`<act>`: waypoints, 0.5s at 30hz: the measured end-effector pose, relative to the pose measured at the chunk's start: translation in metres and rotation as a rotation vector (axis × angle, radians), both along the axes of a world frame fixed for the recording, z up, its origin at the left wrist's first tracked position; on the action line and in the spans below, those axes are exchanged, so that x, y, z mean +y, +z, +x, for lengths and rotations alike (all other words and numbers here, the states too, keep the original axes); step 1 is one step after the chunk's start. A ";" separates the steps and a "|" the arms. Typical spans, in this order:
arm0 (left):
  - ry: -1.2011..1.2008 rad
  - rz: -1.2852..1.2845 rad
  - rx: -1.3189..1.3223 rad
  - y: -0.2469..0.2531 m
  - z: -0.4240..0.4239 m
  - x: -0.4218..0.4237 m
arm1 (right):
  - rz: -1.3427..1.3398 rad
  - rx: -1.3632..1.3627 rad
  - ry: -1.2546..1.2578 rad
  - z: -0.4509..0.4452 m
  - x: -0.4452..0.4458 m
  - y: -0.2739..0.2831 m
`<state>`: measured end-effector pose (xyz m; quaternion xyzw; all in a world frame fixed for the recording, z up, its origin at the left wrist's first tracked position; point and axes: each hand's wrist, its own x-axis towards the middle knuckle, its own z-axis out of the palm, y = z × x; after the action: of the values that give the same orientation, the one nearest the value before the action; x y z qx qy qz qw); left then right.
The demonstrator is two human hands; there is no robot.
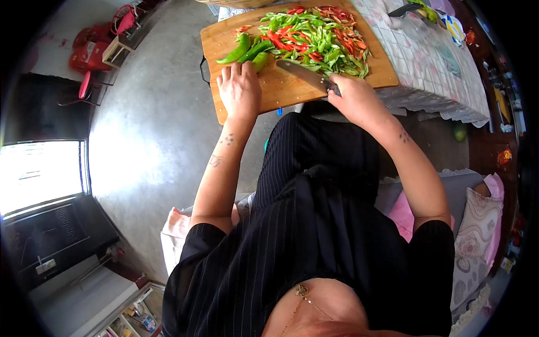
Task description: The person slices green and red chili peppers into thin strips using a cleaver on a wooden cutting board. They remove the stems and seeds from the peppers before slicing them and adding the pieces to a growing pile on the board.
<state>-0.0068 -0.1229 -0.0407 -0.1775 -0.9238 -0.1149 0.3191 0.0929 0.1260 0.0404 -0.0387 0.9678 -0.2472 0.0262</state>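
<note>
My right hand (358,99) grips the dark handle of a kitchen knife (305,75), whose blade lies low over the wooden cutting board (286,94) and points left. Palm down, my left hand (240,90) has its bent fingers on a whole green pepper (261,62); the fingers partly cover it. Just beyond are another light green pepper (237,49) and a darker green pepper (257,50). A wide heap of sliced green peppers (322,40) spreads over the far and right side of the board. Red pepper slices (349,42) are mixed in.
The board rests partly on a table with a checked floral cloth (425,63); its left end juts over the grey floor (168,105). A second knife (405,9) lies on the table's far side. A woven basket (240,2) stands beyond the board.
</note>
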 end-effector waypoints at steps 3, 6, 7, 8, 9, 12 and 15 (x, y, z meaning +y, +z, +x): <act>-0.006 0.100 -0.013 -0.007 0.002 0.004 | -0.014 0.020 -0.053 0.000 0.005 -0.002; 0.004 0.262 -0.134 -0.011 0.007 0.006 | -0.030 0.006 -0.081 0.003 0.006 -0.003; 0.002 0.297 -0.191 -0.010 0.009 0.006 | -0.035 0.021 -0.080 0.004 0.007 -0.006; -0.001 0.333 -0.248 -0.009 0.012 0.007 | -0.040 0.036 -0.079 0.005 0.008 -0.007; -0.059 0.376 -0.254 -0.008 0.013 0.007 | -0.052 0.040 -0.079 0.005 0.007 -0.007; -0.176 0.385 -0.224 -0.002 0.020 0.009 | -0.087 0.050 -0.086 0.007 0.007 -0.007; -0.197 0.235 -0.145 0.004 0.034 0.012 | -0.133 0.048 -0.128 0.009 0.009 -0.008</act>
<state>0.0271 -0.1112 -0.0369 -0.2200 -0.9027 -0.2657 0.2571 0.1023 0.1350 0.0320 0.0154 0.9502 -0.3110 -0.0157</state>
